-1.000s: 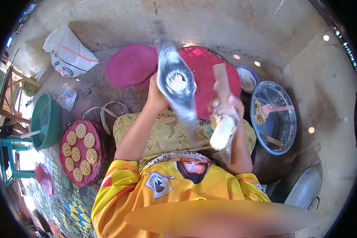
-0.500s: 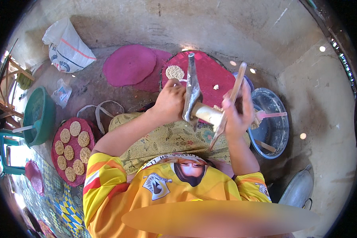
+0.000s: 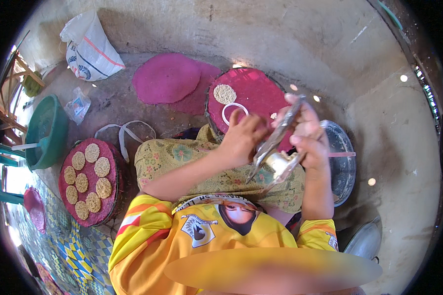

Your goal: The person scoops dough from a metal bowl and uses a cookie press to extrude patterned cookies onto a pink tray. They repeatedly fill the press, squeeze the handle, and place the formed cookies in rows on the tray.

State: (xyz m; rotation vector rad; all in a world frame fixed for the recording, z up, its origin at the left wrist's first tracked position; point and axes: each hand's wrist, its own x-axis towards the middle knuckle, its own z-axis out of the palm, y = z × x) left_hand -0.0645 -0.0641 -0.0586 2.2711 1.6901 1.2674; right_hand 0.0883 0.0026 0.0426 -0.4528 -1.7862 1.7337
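Above the lap, at 3 o'clock of the white ring (image 3: pixel 235 112) on the crimson mat (image 3: pixel 259 93), my left hand (image 3: pixel 241 140) and right hand (image 3: pixel 307 135) each grip the metal press (image 3: pixel 276 137); I would keep it level.

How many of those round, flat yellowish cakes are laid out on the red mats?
9. Eight cakes lie on the round red tray at the person's left. One cake lies on the red tray beyond the hands, beside a white ring. The hands may hide more.
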